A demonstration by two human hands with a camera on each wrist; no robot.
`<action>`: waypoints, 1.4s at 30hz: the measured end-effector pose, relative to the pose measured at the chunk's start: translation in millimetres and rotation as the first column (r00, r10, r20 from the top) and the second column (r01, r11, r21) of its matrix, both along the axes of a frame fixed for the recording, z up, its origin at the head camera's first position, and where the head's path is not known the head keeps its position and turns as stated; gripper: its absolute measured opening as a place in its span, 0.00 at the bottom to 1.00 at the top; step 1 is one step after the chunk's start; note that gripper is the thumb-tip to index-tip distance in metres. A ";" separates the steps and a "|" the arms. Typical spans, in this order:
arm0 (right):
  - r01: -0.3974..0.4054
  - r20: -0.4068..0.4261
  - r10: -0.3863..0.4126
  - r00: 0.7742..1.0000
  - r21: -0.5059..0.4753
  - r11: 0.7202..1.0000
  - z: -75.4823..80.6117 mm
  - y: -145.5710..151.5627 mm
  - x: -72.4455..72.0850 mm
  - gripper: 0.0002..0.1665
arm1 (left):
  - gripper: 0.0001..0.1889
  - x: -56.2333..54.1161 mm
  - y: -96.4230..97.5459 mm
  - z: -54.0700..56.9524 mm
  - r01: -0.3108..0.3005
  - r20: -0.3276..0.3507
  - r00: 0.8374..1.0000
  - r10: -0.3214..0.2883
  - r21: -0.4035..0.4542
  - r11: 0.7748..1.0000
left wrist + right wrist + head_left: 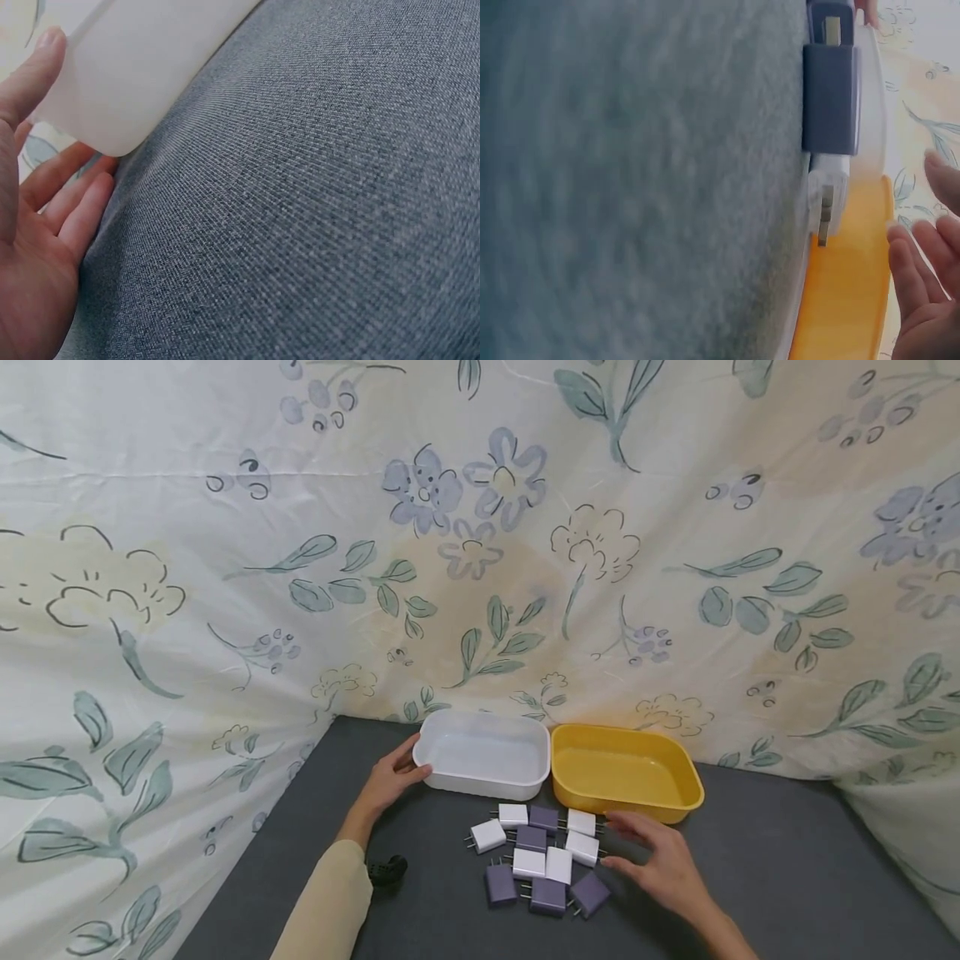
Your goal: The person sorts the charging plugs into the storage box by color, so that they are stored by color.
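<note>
My left hand [392, 779] rests at the left end of a white plastic tub [480, 783], thumb and loosely extended fingers spread about its corner. The left wrist view shows this hand [45, 217] against the tub's wall [142, 82]. To the right, my right hand [660, 858] hovers beside the pile of chargers, thumb and fingers apart, holding nothing. Nearest it are a white charger [582, 848] and another white charger [581, 822]. Several purple chargers, including one purple charger [547, 897], lie among the white ones. In the right wrist view the right hand [930, 277] has its fingers spread.
A yellow tub [615, 806] stands against the white one's right side. Both sit at the back of the dark grey cloth-covered table [780, 868], before a floral curtain [480, 568]. A small black object [387, 870] lies by the left forearm.
</note>
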State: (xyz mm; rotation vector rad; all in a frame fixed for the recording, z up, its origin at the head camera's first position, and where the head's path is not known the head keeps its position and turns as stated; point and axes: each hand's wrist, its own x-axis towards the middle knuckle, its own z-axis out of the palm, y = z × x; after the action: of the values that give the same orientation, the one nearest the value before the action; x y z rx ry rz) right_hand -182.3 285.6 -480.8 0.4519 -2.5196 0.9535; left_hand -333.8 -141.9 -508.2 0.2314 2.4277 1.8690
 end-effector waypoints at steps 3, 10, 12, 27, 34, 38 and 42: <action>-0.064 0.033 0.067 0.997 -0.072 0.995 -2.8 -0.1 1.5 0.35 | 0.41 -0.7 0.4 -1.9 0.007 -0.002 1.000 -0.007 0.014 1.000; -0.202 0.167 0.241 0.956 -0.220 0.954 -7.8 0.8 4.7 0.30 | 0.41 2.5 0.6 3.0 0.002 0.023 1.000 -0.003 0.014 1.000; -0.215 0.213 0.271 0.939 -0.254 0.943 -9.3 1.0 5.8 0.29 | 0.41 6.3 0.8 9.6 0.013 0.032 0.999 -0.014 0.018 1.000; -0.272 0.405 0.407 0.819 -0.350 0.896 -19.7 7.7 5.8 0.28 | 0.40 18.1 0.1 28.8 0.039 0.046 0.998 -0.040 0.018 0.999; -0.298 0.425 0.457 0.782 -0.390 0.871 -23.6 8.3 6.6 0.30 | 0.40 15.3 -0.4 26.0 0.033 0.045 0.998 -0.034 0.025 0.999; -0.262 0.490 0.451 0.746 -0.407 0.875 -24.7 9.7 7.9 0.32 | 0.40 15.1 -0.7 25.0 0.036 0.043 0.998 -0.037 0.027 0.999; -0.237 0.526 0.462 0.714 -0.438 0.867 -27.9 11.7 8.7 0.34 | 0.41 5.9 -1.3 8.5 0.014 0.025 1.000 -0.015 0.019 1.000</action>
State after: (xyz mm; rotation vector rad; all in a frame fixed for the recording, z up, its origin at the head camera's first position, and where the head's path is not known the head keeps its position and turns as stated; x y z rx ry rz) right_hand -173.6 297.3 -508.7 0.6057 -2.7711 1.9392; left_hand -327.9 -143.2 -499.6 0.2248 2.3868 1.8781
